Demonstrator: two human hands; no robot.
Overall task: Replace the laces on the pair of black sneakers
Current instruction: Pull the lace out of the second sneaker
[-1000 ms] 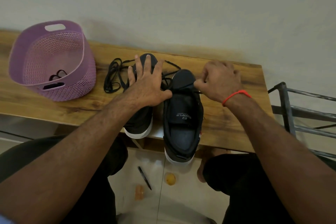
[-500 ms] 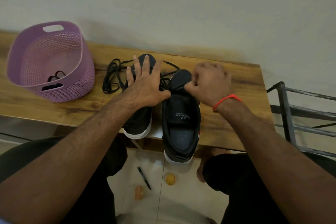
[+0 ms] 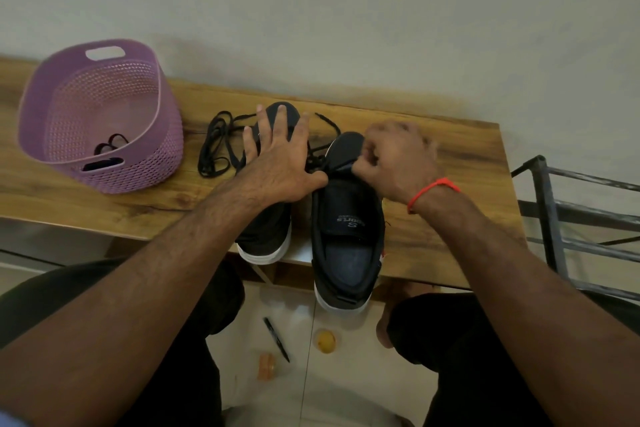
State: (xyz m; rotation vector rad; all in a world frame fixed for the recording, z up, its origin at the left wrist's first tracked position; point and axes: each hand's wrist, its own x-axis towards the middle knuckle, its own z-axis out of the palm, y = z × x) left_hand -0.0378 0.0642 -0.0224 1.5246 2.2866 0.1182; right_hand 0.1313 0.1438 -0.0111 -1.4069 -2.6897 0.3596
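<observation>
Two black sneakers with white soles stand side by side on the wooden table (image 3: 460,149), toes toward the wall. My left hand (image 3: 280,163) presses flat on the left sneaker (image 3: 266,232), fingers spread. The right sneaker (image 3: 346,229) has its tongue laid open, and its heel hangs over the table's near edge. My right hand (image 3: 398,159), blurred, has curled fingers that pinch a black lace at the top of that tongue. A loose black lace (image 3: 214,146) lies coiled left of the left sneaker.
A purple perforated basket (image 3: 149,163) stands at the table's left with a black lace (image 3: 110,144) inside. A dark metal rack (image 3: 554,211) stands right of the table. On the floor between my knees lie a pen (image 3: 277,340) and a small yellow object (image 3: 325,340).
My right hand has moved left from the right side of the right sneaker to the top of its tongue. The left hand has stayed flat on the left sneaker.
</observation>
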